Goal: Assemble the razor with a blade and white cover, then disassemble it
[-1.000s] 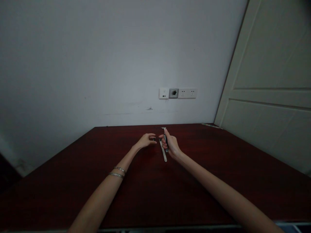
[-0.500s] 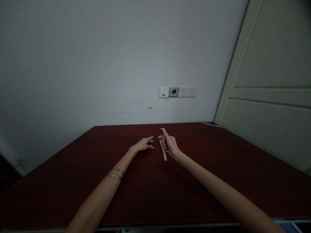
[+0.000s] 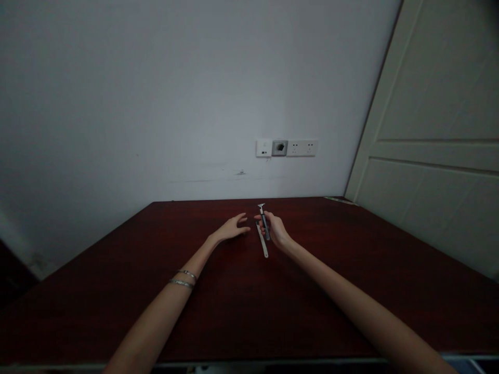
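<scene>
My right hand (image 3: 276,228) grips a slim tool (image 3: 265,224) with a dark handle and a silvery T-shaped head, which points toward the wall; its exact kind is too small to make out. Below that tool, a narrow pale strip (image 3: 262,243) with a hole at its near end lies on the dark red table (image 3: 234,301). Left of both, my left hand (image 3: 231,228) hovers low over the tabletop, thumb and fingers apart, nothing visible between them. Two silver bracelets (image 3: 182,279) circle the left forearm.
A grey-white wall (image 3: 187,104) rises behind the table, carrying a row of sockets (image 3: 301,148). A pale panelled door (image 3: 432,119) stands along the right side. Near the back right corner lies a thin flat strip (image 3: 339,200).
The tool in my right hand has turned, so more of its handle shows. My left hand's fingers have shifted, and a small greenish spot beside them is no longer visible.
</scene>
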Demonstrator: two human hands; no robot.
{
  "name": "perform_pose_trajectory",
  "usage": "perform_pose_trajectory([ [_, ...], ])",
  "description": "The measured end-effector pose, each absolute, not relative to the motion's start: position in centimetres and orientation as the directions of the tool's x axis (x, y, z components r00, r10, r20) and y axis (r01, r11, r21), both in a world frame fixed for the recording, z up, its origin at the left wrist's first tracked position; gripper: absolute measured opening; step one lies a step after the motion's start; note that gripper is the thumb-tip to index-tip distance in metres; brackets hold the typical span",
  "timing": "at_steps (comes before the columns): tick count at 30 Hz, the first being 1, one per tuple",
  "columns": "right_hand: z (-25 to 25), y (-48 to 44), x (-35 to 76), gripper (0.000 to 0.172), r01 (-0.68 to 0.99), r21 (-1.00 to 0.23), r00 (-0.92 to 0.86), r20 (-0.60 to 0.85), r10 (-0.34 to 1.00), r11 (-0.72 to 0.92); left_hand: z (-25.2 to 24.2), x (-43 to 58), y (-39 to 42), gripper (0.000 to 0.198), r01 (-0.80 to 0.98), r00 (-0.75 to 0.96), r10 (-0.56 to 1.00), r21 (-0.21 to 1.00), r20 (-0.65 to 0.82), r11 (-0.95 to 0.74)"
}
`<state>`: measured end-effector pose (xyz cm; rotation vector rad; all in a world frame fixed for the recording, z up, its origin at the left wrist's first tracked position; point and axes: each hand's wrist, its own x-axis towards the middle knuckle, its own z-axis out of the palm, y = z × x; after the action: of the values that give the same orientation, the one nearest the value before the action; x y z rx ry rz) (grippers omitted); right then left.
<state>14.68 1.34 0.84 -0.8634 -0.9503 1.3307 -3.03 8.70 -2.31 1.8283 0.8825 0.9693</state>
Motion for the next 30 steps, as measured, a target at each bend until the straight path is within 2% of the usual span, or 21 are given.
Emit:
perform_pose_trajectory([
  [5, 0.7, 2.4, 15.3, 0.019, -0.269, -0.949, 0.084, 0.145, 0.986, 0.162, -1.0, -2.5, 8.4, 0.027, 0.273, 0.323, 0.863, 0.834, 0.389, -0.479],
  [8, 0.7, 2.5, 15.6, 0.017, -0.153, -0.953, 0.125, 0.243, 0.962, 0.260, -0.8, -2.2, 7.7, 0.016, 0.304, 0.307, 0.865, 0.821, 0.397, -0.484],
  [11, 0.8, 2.4, 15.8, 0.015, -0.063, -0.933, 0.148, 0.343, 0.928, 0.355, -1.1, -1.5, 6.8, 0.019, 0.265, 0.328, 0.861, 0.838, 0.387, -0.478],
  [16, 0.4, 2.7, 16.1, 0.021, -0.076, -0.926, 0.126, 0.359, 0.925, 0.369, -1.6, 0.5, 5.1, 0.038, 0.064, 0.512, 0.755, 0.859, 0.409, -0.508],
  [22, -0.2, 3.5, 16.3, 0.030, 0.051, -0.897, 0.210, 0.439, 0.873, 0.439, -1.7, 2.0, 4.4, 0.044, -0.079, 0.465, 0.795, 0.913, 0.389, -0.400],
  [26, -0.3, 3.1, 16.0, 0.035, 0.079, -0.907, 0.185, 0.421, 0.888, 0.413, -1.2, 2.2, 4.3, 0.045, -0.168, 0.396, 0.847, 0.935, 0.355, -0.313],
  [30, 0.1, 2.5, 15.9, 0.039, -0.001, -0.952, 0.115, 0.304, 0.946, 0.306, -0.5, 1.4, 4.4, 0.045, -0.149, 0.389, 0.872, 0.955, 0.296, -0.258],
])
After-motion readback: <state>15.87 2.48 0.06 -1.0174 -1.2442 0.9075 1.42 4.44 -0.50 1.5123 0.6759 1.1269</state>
